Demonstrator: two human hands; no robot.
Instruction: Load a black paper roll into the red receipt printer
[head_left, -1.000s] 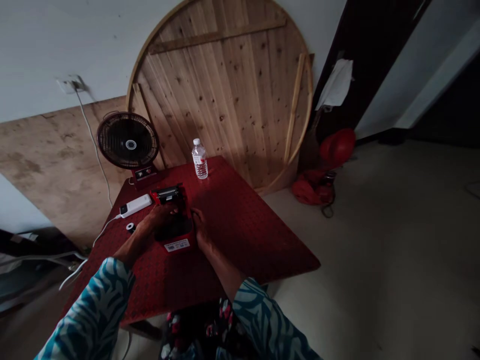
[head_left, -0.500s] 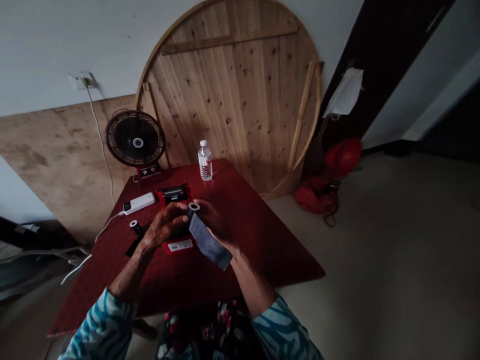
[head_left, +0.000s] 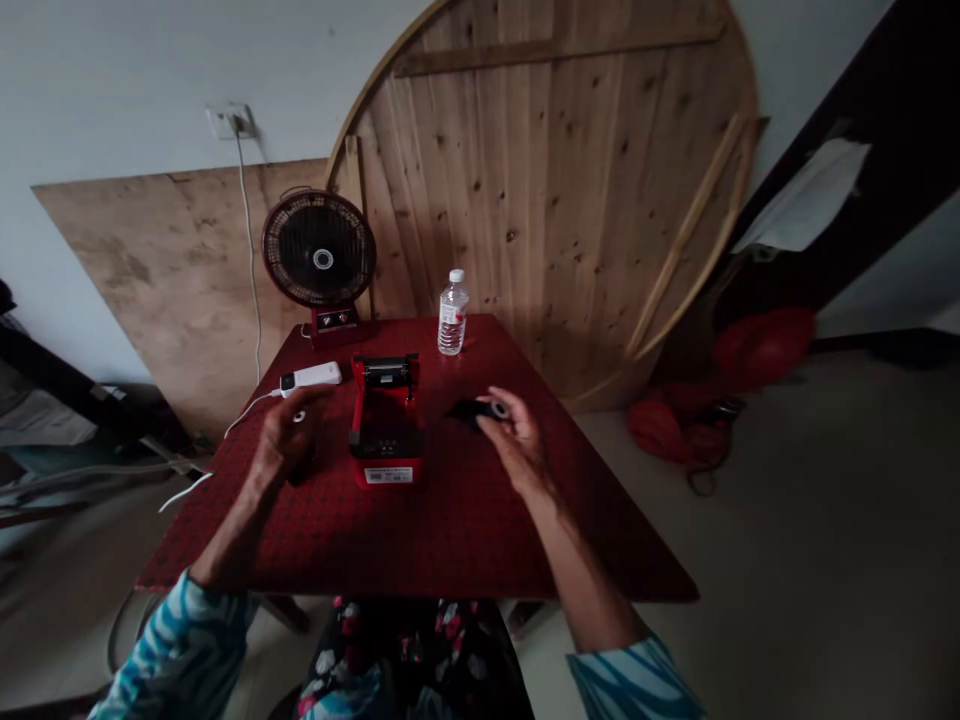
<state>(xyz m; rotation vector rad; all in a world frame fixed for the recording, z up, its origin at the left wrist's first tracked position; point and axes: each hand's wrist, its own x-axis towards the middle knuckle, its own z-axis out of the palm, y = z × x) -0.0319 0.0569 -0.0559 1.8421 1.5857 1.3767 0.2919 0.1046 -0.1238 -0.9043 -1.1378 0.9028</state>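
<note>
Printer (head_left: 386, 425) separates left hand (head_left: 283, 445) from right hand (head_left: 516, 445) gripping roll (head_left: 480, 409) — fan (head_left: 319, 250), bottle (head_left: 452, 312) behind.

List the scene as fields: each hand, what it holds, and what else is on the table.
left hand: at a small spool; grip unclear
right hand: holds dark roll above the table
between hands: red printer on red table
behind: fan, water bottle, white power strip
</note>
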